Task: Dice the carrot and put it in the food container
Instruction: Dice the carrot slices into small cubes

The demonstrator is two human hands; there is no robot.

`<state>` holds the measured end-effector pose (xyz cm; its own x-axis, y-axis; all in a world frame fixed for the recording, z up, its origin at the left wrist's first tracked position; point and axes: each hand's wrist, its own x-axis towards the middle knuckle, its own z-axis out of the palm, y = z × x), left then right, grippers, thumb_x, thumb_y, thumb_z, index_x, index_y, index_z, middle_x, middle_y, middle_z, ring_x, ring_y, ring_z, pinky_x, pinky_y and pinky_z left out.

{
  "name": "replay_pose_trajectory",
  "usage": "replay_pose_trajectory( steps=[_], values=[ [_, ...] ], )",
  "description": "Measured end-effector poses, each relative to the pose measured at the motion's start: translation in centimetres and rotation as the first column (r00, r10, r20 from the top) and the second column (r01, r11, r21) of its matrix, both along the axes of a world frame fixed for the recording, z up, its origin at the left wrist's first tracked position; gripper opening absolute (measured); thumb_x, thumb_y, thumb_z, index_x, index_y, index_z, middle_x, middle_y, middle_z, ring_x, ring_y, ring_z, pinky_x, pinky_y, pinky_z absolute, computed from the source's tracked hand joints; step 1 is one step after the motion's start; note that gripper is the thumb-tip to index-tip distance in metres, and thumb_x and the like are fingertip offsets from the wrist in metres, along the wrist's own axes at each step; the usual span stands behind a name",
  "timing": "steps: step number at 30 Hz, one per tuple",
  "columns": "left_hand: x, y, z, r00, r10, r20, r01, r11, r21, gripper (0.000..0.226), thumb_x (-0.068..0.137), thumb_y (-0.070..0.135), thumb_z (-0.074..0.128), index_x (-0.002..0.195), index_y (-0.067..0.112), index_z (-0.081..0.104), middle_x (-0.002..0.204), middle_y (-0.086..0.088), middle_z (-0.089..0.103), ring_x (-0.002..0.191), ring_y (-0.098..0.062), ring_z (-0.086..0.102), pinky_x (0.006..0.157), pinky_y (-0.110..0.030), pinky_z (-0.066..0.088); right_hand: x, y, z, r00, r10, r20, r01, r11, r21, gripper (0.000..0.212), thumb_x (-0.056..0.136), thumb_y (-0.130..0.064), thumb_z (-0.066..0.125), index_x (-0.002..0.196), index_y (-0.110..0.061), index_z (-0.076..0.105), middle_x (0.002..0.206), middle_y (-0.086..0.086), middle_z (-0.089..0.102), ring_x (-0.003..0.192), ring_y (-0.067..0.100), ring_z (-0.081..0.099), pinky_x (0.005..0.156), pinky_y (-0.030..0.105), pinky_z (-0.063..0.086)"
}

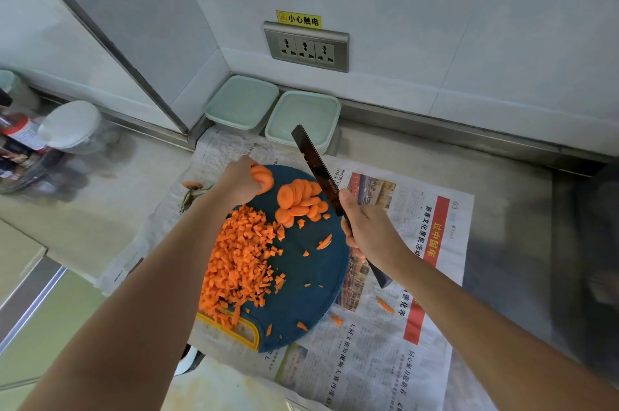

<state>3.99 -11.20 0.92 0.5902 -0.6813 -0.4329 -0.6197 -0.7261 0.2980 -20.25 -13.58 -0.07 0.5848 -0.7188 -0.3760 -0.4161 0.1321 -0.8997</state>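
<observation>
The left hand point(239, 181) had its fingers curled round a small stack of carrot slices point(263, 177), at the far edge of the blue cutting board point(301, 266). The right hand point(366, 229) held the knife point(316, 167), with all its fingers wrapped tight round the dark handle. The blade stuck out past the right thumb, up off the board.

Between the two sets of fingers lay more round carrot slices point(301, 198), leaning on each other in a row. A big pile of diced carrot point(241, 253) sat on the board, closer to the person than the left fingers, right beside the left wrist.

Two pale green food containers point(242, 102) stood side by side at the wall, far past the fingertips. The knife tip showed in front of the right one. A newspaper point(385, 353) lay under the board, with a few carrot bits on it near the right arm.
</observation>
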Motion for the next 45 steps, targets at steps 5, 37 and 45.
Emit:
replay_pose_trajectory(
  steps=[5, 37, 45],
  values=[
    [-1.6, 0.5, -0.3, 0.995, 0.06, -0.073, -0.072, 0.983, -0.167, 0.008, 0.089, 0.003, 0.046, 0.096, 0.006, 0.047, 0.085, -0.005, 0.056, 0.09, -0.024, 0.054, 0.059, -0.024, 0.034, -0.1, 0.0, 0.2, 1.0, -0.002, -0.008, 0.002, 1.0, 0.011, 0.061, 0.099, -0.053, 0.029, 0.067, -0.005, 0.049, 0.048, 0.004, 0.032, 0.035, 0.008, 0.031, 0.04, 0.019, 0.028],
    [-6.2, 2.7, -0.6, 0.983, 0.13, -0.133, -0.165, 0.937, -0.309, 0.057, 0.095, 0.016, 0.05, 0.147, 0.012, 0.027, 0.141, -0.012, 0.04, 0.116, -0.029, 0.053, 0.085, -0.033, 0.047, -1.3, 0.7, 0.9, 1.0, -0.015, -0.016, 0.015, 1.0, 0.005, 0.063, 0.098, -0.056, 0.029, 0.066, -0.006, 0.048, 0.055, 0.011, 0.034, 0.041, 0.015, 0.032, 0.045, 0.027, 0.029],
    [-12.6, 10.7, 1.8, 0.821, 0.204, -0.534, -0.343, 0.923, -0.175, 0.041, 0.09, 0.009, 0.053, 0.13, 0.019, 0.05, 0.117, 0.003, 0.057, 0.096, -0.013, 0.058, 0.076, -0.027, 0.047, -4.9, 3.2, 1.4, 0.997, 0.019, -0.076, -0.016, 0.999, 0.036, 0.061, 0.097, -0.054, 0.028, 0.057, -0.011, 0.043, 0.044, -0.001, 0.038, 0.034, 0.008, 0.035, 0.043, 0.022, 0.033]
  ],
)
